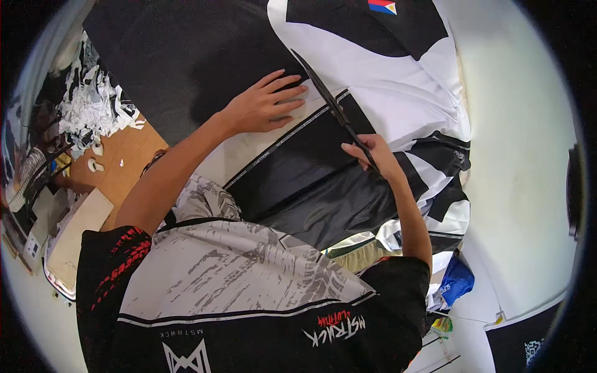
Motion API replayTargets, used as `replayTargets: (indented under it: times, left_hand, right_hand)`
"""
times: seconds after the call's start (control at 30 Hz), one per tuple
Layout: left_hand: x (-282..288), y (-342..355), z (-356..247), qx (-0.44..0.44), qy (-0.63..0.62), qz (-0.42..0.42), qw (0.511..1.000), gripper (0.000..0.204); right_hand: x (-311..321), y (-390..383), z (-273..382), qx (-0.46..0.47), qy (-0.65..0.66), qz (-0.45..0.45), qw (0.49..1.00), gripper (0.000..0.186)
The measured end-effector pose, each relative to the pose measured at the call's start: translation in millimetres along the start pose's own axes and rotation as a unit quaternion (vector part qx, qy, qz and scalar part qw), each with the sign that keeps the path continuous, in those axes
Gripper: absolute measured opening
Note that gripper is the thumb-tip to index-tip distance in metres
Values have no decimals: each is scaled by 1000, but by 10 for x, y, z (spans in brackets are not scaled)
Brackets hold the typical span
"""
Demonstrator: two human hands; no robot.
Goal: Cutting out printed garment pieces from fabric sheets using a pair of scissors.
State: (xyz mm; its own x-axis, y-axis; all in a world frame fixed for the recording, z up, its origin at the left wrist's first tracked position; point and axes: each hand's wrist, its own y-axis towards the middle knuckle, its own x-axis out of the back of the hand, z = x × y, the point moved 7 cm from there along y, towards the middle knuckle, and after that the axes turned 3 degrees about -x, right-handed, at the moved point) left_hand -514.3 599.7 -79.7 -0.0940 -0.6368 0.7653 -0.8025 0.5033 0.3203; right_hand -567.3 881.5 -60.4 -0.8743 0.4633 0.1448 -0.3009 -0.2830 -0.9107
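Observation:
My left hand (267, 107) lies on the cloth with its fingers spread, at the edge of a large black fabric sheet (168, 56). In my right hand (378, 156) is a pair of long dark scissors (326, 93), held by the handles. Their blades point up and away to the left, along the border between the black sheet and a white fabric piece (398, 87). Nearer to me, a black panel (298, 180) with a narrow printed band along its edge spreads under the scissors. Whether the blades are on cloth is hard to tell.
A heap of white and black fabric scraps (93, 109) lies at the far left, above a brown floor (134, 165) with pale slippers (94, 165). A light tabletop (84, 227) stands at the left. At the lower right is a blue bag (457, 283), beside a white surface (516, 161).

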Motion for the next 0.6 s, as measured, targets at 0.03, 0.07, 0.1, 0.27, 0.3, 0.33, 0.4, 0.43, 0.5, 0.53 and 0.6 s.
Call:
replayTargets:
  times: [0.03, 0.07, 0.1, 0.27, 0.3, 0.33, 0.4, 0.43, 0.5, 0.53, 0.6]
  left_hand:
    - [-2, 8, -1, -1, 2, 0, 1000, 42]
    - [-16, 10, -2, -2, 4, -1, 1000, 42]
    - [-27, 2, 7, -2, 3, 0, 1000, 42]
    - [-17, 11, 19, 3, -18, -9, 1000, 49]
    - [-10, 21, 24, 3, -17, -9, 1000, 49]
    - [1, 36, 28, 2, -22, -13, 1000, 48]
    - [1, 32, 7, 3, -26, -15, 1000, 48]
    - [6, 27, -12, 1, -33, -15, 999, 47]
    - [20, 30, -17, -1, -36, -16, 999, 45]
    - [17, 45, -24, -4, -38, -14, 999, 45]
    - [4, 51, -27, -11, -40, -17, 999, 43]
  right_hand:
    - [-15, -15, 25, -1, 2, 1, 1000, 47]
    - [-4, -45, 50, -6, -12, -8, 1000, 47]
    - [5, -62, 58, -11, -25, -17, 999, 47]
    - [4, 1, 31, -1, -6, -17, 1000, 50]
    - [-4, 19, 52, 7, -2, -14, 1000, 51]
    - [-6, 47, 76, 8, -3, -14, 1000, 51]
    - [-51, 84, 154, 0, 33, -15, 999, 50]
    - [-76, 75, 193, 2, 33, -14, 999, 50]
    - [-111, 58, 271, 4, 32, -22, 999, 55]
    - [-109, 54, 262, 6, 32, -22, 999, 55]
    - [-82, 77, 203, 2, 49, -24, 999, 54]
